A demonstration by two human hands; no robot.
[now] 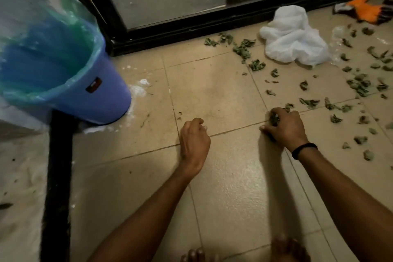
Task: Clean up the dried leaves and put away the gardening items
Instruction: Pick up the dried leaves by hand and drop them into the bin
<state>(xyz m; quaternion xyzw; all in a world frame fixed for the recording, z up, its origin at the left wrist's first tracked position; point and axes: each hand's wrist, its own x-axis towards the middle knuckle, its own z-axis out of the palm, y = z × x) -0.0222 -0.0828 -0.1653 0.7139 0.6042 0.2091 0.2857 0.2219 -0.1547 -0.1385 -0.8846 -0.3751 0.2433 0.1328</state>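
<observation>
Right hand (pixel 285 126): pressed to the tile with fingers curled down, a crumpled bunch of leaves clamped under them; a black wristband (pixel 304 149) is worn.
Left hand (pixel 194 140): rested on the floor, fingers curled under into a fist; nothing is seen held.
Dried leaves (pixel 359 86): small, shrivelled, dull green scraps, scattered over the tiles to the right, around and beyond the right hand.
Floor (pixel 223 91): glossy beige square tiles with dark grout lines.
Bin (pixel 106 102): round blue plastic, lined with a thin translucent green bag (pixel 70 49), stood at the left, well apart from the leaves.
White heap (pixel 293 36): soft and crumpled among the leaves; cloth or plastic cannot be told.
Gloves (pixel 368 9): orange and dark, laid beside the black door frame (pixel 191 25).
</observation>
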